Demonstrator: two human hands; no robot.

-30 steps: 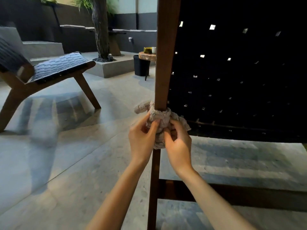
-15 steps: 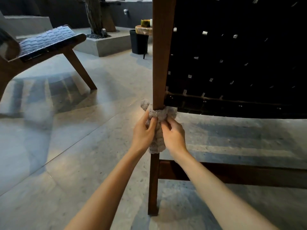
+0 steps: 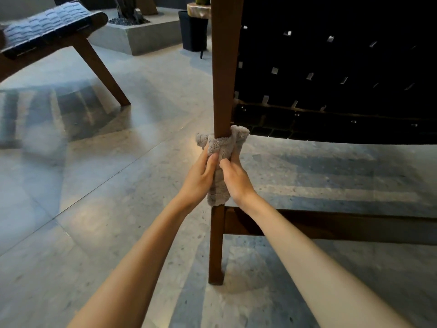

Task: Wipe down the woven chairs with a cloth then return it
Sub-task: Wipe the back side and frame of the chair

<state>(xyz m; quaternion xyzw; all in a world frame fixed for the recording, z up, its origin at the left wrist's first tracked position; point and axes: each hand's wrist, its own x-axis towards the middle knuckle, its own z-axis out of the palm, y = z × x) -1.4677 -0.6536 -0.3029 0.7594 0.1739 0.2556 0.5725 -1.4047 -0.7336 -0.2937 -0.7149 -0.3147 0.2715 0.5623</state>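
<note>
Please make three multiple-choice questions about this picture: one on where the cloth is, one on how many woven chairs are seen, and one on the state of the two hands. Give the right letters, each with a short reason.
1. Where is the grey cloth?
A. On the floor.
B. On the far chair's seat.
C. Wrapped round the near chair's wooden leg.

2. How many woven chairs show?
A. One.
B. Two.
C. Four.

3. What do the left-hand grip and the right-hand grip do?
A. Both hold the cloth.
B. Only the left holds it.
C. Both hang free.

Answers:
1 C: the cloth encircles the leg just below the black woven back.
2 B: the one with the cloth, plus the second chair at upper left.
3 A: fingers of both curl round the cloth.
</note>
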